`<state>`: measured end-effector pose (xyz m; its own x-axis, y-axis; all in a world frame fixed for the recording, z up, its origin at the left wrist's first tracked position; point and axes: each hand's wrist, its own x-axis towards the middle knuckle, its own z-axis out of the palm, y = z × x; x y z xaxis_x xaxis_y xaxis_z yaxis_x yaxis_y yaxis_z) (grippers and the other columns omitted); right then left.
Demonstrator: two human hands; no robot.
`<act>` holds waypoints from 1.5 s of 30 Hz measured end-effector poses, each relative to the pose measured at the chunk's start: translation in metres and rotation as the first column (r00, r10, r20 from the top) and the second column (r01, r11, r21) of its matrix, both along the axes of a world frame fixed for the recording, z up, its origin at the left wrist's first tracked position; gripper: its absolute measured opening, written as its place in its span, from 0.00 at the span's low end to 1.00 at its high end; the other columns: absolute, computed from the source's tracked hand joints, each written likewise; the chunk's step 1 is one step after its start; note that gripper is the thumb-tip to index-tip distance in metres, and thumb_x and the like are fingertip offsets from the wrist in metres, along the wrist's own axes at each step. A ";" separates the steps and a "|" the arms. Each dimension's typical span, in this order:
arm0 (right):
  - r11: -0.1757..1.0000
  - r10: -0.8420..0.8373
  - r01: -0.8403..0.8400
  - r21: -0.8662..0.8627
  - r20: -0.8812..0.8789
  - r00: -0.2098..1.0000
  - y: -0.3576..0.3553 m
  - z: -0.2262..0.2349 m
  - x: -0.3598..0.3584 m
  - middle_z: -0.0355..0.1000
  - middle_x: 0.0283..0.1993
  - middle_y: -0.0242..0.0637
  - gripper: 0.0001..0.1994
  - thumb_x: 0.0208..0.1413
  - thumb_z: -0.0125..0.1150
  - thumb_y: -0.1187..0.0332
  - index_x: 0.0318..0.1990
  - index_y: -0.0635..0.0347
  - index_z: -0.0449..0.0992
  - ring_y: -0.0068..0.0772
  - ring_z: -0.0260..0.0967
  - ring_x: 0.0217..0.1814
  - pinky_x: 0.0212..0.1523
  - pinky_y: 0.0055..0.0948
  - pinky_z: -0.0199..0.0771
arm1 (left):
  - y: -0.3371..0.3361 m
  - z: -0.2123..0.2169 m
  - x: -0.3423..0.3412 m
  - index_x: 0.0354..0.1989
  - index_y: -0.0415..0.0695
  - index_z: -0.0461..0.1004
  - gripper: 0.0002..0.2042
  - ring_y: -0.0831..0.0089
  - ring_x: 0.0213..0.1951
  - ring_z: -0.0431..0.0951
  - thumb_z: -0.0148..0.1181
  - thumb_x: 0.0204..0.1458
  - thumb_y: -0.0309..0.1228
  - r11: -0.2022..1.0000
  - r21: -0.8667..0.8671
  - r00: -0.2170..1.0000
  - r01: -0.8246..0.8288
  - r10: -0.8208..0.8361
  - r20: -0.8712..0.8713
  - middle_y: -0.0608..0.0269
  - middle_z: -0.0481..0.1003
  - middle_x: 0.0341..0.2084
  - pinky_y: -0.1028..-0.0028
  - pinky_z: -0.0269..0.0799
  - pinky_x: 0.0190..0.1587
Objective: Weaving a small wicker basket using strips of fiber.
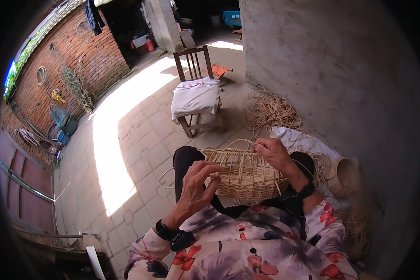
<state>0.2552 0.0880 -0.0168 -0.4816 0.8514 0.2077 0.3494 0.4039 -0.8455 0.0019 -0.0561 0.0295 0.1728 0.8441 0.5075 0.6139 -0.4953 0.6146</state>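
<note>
A half-woven wicker basket (pixel 247 182) rests on my lap between my knees, its upright strands rising around an open top. My right hand (pixel 275 154) is closed in a pinch at the far right part of the rim, on a pale cane strand (pixel 240 140) that loops up there. At the basket's left end, my left hand (pixel 198 184) has its thumb and fingers apart, close against the woven side. Whether its fingertips touch the weave I cannot tell. A loose strand end curves out left of my knee.
A wooden chair (pixel 196 100) with a white cloth stands ahead, an orange folding stool (pixel 219 70) behind it. Coiled cane (pixel 273 109) lies by the grey wall (pixel 331 70). A white sack (pixel 308 140) and another basket (pixel 345 175) are at my right.
</note>
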 end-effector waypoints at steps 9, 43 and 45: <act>0.871 -0.160 0.188 0.455 -0.102 0.982 -0.044 0.058 0.015 0.76 0.31 0.42 0.09 0.60 0.59 0.66 0.37 0.62 0.78 0.36 0.75 0.30 0.31 0.34 0.70 | 0.001 -0.019 0.006 0.46 0.44 0.76 0.14 0.65 0.38 0.74 0.65 0.49 0.27 0.977 0.131 0.974 -0.167 0.184 -0.132 0.57 0.73 0.37 0.67 0.69 0.40; 0.704 -0.336 0.335 0.626 -0.122 0.934 -0.129 0.022 0.045 0.63 0.20 0.36 0.09 0.43 0.62 0.82 0.25 0.60 0.69 0.39 0.68 0.20 0.20 0.34 0.66 | 0.077 0.054 0.054 0.57 0.44 0.71 0.23 0.61 0.26 0.81 0.55 0.50 0.16 0.788 -0.437 0.802 0.433 -0.558 -0.211 0.50 0.80 0.30 0.67 0.75 0.29; 0.598 -0.390 0.325 0.732 -0.089 0.916 -0.129 0.020 0.044 0.58 0.19 0.34 0.12 0.42 0.62 0.82 0.22 0.57 0.65 0.35 0.64 0.17 0.18 0.33 0.64 | 0.080 0.063 0.060 0.59 0.46 0.70 0.25 0.65 0.24 0.81 0.55 0.51 0.18 0.686 -0.652 0.787 0.324 -0.578 -0.216 0.52 0.80 0.29 0.68 0.75 0.26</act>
